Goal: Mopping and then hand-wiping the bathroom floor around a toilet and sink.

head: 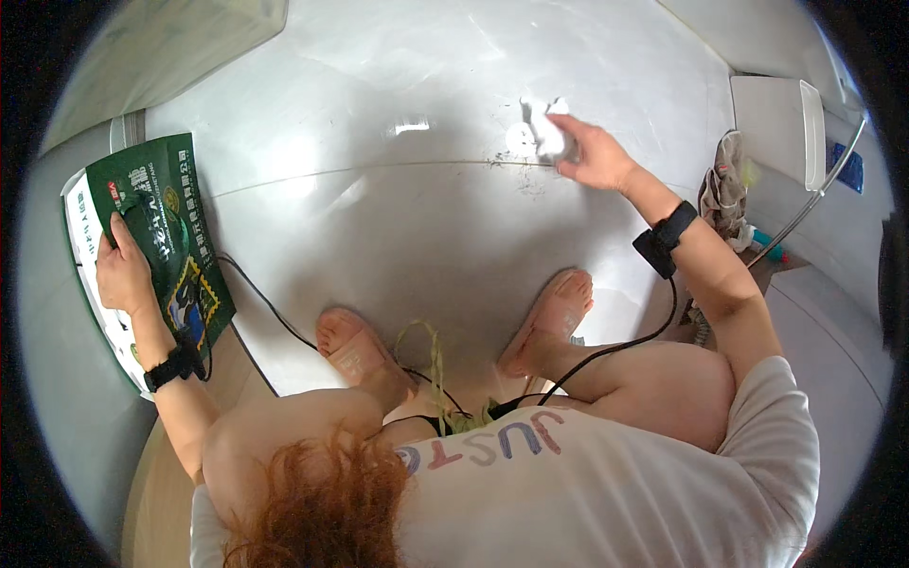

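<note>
My left hand (126,273) grips a green and white printed cardboard box (160,192) by its handle area, at the left. Over the tiled floor, my right hand (593,153) is at a blurred white item (545,135), perhaps tissue or paper; its fingers are bent around the near side. A round white patch (520,139) lies just left of that item. Small dark marks show on the floor around it, along a tile joint. Both wrists wear black bands with cables.
My sandalled feet (355,348) rest on the glossy floor (369,234). To the right are a white bin (774,131), a crumpled brown cloth (723,188), a metal hose (809,202) and a teal bottle (767,243). A black cable (273,302) crosses the floor near the box.
</note>
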`<state>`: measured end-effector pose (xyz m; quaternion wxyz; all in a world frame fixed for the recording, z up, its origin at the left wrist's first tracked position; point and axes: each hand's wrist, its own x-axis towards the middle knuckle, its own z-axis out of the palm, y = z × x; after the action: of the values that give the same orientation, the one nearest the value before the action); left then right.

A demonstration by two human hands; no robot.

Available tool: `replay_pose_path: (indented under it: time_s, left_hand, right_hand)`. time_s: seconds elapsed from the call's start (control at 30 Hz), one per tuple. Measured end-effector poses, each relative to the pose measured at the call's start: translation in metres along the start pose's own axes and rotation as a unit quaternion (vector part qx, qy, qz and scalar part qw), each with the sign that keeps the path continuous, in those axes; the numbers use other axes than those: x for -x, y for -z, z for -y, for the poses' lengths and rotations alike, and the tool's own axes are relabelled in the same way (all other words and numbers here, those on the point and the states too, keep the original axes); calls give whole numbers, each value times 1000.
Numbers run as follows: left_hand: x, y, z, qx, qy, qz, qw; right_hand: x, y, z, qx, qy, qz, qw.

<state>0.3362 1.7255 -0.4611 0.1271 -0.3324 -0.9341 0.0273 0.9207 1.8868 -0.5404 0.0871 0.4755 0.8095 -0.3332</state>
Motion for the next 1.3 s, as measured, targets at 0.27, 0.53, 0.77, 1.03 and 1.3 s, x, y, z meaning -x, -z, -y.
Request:
replay_pose_path:
  time_s: [0.27,0.53,0.77,1.03,1.3]
  left_hand:
    - [-3,-3,2,-13,-7,-8,1000]
    - [-1,-4,-1,-23,1,1,1000]
    - [1,-2,2,0,-7,-9,1000]
    - [0,-1,-2,-6,-10,-9,1000]
    - [2,-1,-4,-16,5,5,1000]
  right_hand:
    - [-22,-26,16,127,94,-35,987]
    - [-48,-27,52,165,26,89,982]
    - [-45,-25,62,50,60,37,996]
    - [-57,-52,74,192,70,69,976]
    - [-59,-29,50,115,88,86,986]
